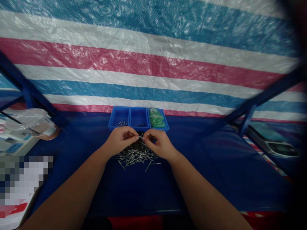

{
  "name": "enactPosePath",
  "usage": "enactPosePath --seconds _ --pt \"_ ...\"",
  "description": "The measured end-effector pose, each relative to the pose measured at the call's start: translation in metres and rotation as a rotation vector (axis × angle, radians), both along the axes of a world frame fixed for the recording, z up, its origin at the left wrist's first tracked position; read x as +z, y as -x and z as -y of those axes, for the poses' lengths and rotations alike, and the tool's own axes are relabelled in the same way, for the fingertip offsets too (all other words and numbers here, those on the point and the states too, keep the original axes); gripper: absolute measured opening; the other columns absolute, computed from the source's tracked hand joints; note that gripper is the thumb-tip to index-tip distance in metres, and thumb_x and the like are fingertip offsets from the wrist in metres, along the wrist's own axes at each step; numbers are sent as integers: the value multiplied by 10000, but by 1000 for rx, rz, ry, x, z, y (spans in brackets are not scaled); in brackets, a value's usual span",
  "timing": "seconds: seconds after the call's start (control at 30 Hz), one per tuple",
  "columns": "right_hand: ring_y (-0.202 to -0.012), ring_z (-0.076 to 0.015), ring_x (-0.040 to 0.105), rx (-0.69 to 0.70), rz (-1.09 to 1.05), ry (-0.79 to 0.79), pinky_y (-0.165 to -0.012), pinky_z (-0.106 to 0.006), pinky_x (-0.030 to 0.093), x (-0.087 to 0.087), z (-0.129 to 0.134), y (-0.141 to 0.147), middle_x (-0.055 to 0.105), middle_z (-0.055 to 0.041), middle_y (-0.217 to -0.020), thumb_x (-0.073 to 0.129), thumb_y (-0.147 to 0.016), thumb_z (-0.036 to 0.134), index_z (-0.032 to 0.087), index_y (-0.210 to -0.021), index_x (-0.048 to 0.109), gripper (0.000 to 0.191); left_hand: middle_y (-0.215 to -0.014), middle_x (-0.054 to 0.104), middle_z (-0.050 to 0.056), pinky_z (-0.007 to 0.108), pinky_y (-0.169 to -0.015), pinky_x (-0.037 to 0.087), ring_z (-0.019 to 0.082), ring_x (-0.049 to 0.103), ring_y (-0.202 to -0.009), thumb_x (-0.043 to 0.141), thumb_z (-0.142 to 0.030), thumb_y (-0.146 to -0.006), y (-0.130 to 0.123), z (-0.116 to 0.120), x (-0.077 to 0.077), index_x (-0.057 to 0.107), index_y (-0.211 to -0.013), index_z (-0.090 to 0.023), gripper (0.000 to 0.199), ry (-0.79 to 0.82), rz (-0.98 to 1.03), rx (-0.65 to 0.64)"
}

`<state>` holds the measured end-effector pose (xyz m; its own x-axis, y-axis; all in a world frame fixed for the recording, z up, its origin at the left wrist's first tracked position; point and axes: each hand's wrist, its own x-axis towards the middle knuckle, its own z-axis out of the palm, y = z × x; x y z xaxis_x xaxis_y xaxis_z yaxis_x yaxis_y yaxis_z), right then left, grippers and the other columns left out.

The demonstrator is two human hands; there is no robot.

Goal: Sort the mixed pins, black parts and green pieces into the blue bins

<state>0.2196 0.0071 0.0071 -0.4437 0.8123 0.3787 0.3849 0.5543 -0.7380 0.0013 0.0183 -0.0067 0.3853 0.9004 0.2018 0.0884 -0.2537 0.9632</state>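
My left hand and my right hand pinch one thin metal pin between them; the pin pile lies below.

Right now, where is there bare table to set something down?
Widest: blue table between the right forearm and the scale-like device. Smaller: between both forearms, nearer than the metal pins. Crowded: before the blue tray, where the left hand and right hand are by the pins, and around the plastic cup.

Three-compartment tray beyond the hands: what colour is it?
The tray is blue, best seen in the head view.
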Motion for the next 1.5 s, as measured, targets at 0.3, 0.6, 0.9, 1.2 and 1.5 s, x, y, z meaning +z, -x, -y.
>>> enactPosePath --seconds 0.3,0.6,0.9,1.2,1.5 --pt "-548 -101 504 -238 32 36 -558 -256 396 -4 -12 -17 571 24 -634 603 -896 280 173 -896 668 125 -827 746 47 347 -732 532 192 674 -750 681 -294 -842 33 -17 4 754 -871 -210 115 -368 -436 648" --pt "-541 -96 489 -251 49 45 -548 -249 387 0 -12 -17 564 24 -617 590 -874 256 173 -828 661 118 -908 766 40 347 -780 533 211 713 -820 640 -250 -860 38 -17 7 715 -988 -214 152 -387 -647 753" --pt "-536 -96 472 -224 76 87 -524 -243 362 2 -11 -17 561 24 -615 590 -867 255 172 -829 662 117 -951 767 67 375 -839 556 215 720 -849 658 -215 -853 41 -20 4 685 -1035 -188 186 -395 -561 690" --pt "-548 -110 504 -247 198 111 -543 -261 359 2 -14 -22 610 7 -641 582 -880 265 177 -819 662 134 -919 769 50 381 -823 499 242 701 -873 643 -267 -879 46 -23 1 724 -935 -232 105 -505 -700 660" --pt "-541 -115 514 -245 483 170 -517 -264 302 5 -10 -29 653 -21 -654 626 -856 248 179 -759 682 132 -885 760 34 437 -877 398 281 657 -944 606 -271 -888 40 -22 -1 722 -951 -264 132 -498 -789 637"
